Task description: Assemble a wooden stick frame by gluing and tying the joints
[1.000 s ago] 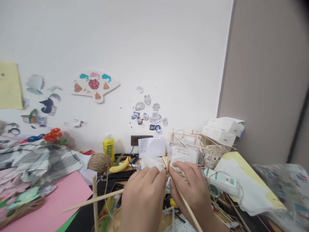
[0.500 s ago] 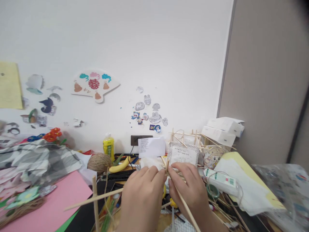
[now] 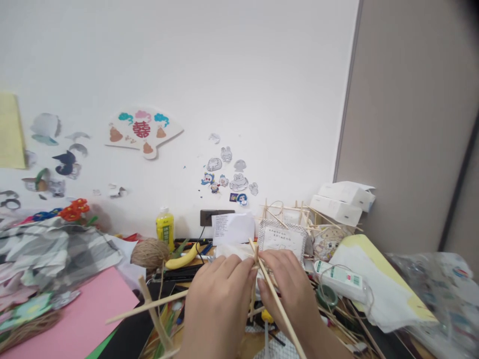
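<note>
Wooden sticks (image 3: 262,271) cross between both hands, low and centre over the bench (image 3: 258,346). Left hand (image 3: 220,304) and right hand (image 3: 295,294) are raised with backs to the camera, fingers pinched on the crossing from either side; one long stick runs down past the right wrist. Just behind stand a stick frame (image 3: 286,214), a printed packet (image 3: 282,239) and a twine ball (image 3: 149,253). Pink paper (image 3: 82,319) lies left, white paper (image 3: 377,289) right. A wall (image 3: 224,75) closes the back.
</note>
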Demonstrator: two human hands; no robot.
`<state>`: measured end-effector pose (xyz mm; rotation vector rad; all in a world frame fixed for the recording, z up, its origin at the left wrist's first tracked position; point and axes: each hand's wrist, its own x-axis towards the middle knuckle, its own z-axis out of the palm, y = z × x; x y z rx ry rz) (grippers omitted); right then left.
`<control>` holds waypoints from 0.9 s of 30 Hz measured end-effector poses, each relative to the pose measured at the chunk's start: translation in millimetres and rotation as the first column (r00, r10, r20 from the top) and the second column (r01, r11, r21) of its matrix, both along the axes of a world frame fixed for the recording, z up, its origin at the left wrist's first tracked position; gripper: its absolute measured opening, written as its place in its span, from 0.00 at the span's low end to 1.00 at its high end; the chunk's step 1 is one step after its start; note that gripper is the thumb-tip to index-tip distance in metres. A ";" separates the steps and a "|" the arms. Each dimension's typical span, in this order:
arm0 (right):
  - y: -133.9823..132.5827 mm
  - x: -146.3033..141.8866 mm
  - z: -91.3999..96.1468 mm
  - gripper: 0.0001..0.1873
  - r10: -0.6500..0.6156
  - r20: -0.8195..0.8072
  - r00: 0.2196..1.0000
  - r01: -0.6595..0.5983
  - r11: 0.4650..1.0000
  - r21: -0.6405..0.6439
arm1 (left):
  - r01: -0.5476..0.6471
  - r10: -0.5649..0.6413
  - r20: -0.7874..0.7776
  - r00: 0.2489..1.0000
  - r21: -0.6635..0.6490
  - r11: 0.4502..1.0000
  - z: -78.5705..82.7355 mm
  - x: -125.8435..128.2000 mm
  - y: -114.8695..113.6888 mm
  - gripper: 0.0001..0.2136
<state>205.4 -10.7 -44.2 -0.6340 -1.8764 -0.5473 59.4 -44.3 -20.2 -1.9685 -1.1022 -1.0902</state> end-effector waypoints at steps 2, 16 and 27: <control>0.1 0.5 -4.1 0.15 0.020 -0.017 1.000 -0.021 0.998 -0.053 | 0.013 -0.012 0.027 1.000 -0.015 1.000 0.0 1.6 0.0 0.08; 2.2 -4.1 -15.3 0.19 0.071 -0.032 0.997 -0.073 0.995 -0.073 | 0.030 -0.026 0.072 0.997 -0.068 0.997 0.8 0.1 2.1 0.11; -3.5 -9.6 -15.6 0.20 0.087 -0.073 0.994 -0.091 0.994 -0.059 | 0.001 0.007 0.084 0.996 -0.103 0.995 0.9 -2.6 -0.7 0.11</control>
